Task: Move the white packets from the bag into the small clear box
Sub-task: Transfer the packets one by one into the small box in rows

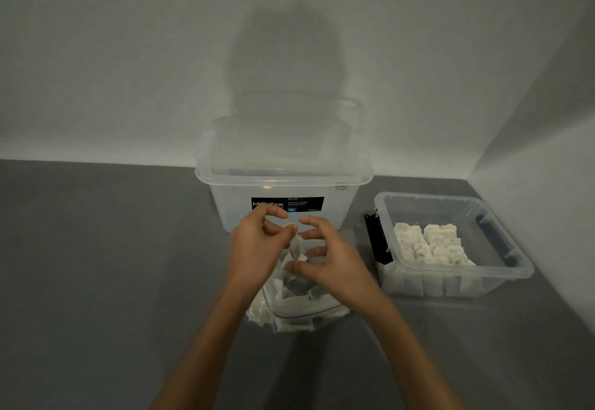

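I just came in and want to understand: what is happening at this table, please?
A person is emptying a clear bag of white packets. The left hand pinches one white packet just above the bag. The right hand hovers beside it with curved fingers, and I cannot tell if it holds anything. The small clear box on the right already holds rows of packets. A large lidded box stands behind.

Bare storage corner: grey counter [96, 265], lidded tub [283, 181]
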Demonstrator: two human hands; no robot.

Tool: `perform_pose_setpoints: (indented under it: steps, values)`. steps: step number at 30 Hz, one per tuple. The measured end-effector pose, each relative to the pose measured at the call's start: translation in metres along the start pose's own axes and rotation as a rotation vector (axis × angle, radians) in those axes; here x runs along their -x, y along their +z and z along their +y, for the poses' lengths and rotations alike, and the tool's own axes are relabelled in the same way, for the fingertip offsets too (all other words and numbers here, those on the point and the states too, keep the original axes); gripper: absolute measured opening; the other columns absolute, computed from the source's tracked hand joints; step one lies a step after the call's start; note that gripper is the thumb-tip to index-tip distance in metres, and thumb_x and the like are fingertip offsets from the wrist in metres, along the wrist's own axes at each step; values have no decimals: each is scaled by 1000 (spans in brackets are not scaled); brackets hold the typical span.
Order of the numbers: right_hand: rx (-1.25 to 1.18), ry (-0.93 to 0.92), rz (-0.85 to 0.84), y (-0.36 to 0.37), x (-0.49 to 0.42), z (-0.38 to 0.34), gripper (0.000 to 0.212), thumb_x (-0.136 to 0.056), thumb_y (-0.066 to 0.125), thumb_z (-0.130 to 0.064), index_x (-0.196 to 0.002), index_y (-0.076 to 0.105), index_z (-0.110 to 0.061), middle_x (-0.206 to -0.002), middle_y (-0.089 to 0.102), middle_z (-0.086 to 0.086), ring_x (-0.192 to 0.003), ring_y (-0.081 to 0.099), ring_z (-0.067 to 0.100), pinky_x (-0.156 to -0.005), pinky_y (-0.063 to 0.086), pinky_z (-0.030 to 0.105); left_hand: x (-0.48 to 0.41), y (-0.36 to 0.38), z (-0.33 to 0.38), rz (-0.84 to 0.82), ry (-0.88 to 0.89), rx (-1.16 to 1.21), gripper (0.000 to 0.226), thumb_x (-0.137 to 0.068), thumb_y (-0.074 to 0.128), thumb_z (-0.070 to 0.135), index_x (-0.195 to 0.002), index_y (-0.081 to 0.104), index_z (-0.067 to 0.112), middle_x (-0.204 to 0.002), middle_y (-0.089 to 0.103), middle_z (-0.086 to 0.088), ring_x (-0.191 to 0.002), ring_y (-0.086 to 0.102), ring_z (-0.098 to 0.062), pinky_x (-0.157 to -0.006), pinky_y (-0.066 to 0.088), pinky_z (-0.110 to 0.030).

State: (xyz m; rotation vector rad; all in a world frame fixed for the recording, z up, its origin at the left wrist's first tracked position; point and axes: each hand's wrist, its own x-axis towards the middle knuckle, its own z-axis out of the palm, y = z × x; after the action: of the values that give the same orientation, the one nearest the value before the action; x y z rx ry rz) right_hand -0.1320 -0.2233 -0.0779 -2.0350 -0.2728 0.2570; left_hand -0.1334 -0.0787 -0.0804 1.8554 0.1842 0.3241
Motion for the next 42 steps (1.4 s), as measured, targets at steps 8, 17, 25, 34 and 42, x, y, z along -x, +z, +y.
perform_pose_setpoints:
  steps: [8,17,25,34,42]
  values:
    - [-509,134,5,6,-6,10,16,-93,57,-5,-106,64,-9,-96,73,10,-82,70,24,-66,56,32,-3,-4,4,-163,75,5,17,-91,58,33,-94,70,22,-83,70,4,-80,66,-11,-78,55,-35]
    - [-823,190,-186,-4,-7,13,32,-88,58,4,-120,54,-1,-102,71,16,-89,69,25,-66,53,26,-18,-7,8,-373,102,-81,9,-85,69,23,-93,72,19,-83,71,3,-70,65,-10,-65,53,-20]
    - [-697,209,-116,-16,-10,26,37,-84,51,15,-115,59,-4,-100,72,14,-90,69,25,-69,53,27,-29,-16,10,-322,157,-116,9,-85,68,20,-91,75,19,-84,74,5,-82,68,-10,-79,54,-25]
    - [-158,258,46,-10,-32,35,22,-91,49,5,-95,67,-7,-82,68,5,-70,64,11,-56,51,14,-40,-29,8,-261,174,-204,11,-86,67,21,-93,75,21,-85,73,12,-82,66,1,-76,48,-12]
    - [-719,170,-149,-5,-28,14,19,-86,65,-4,-105,65,-6,-97,72,13,-86,69,19,-71,54,26,-31,-17,-2,-36,-152,288,5,-92,56,2,-93,60,1,-83,66,-14,-68,66,-12,-61,55,-15]
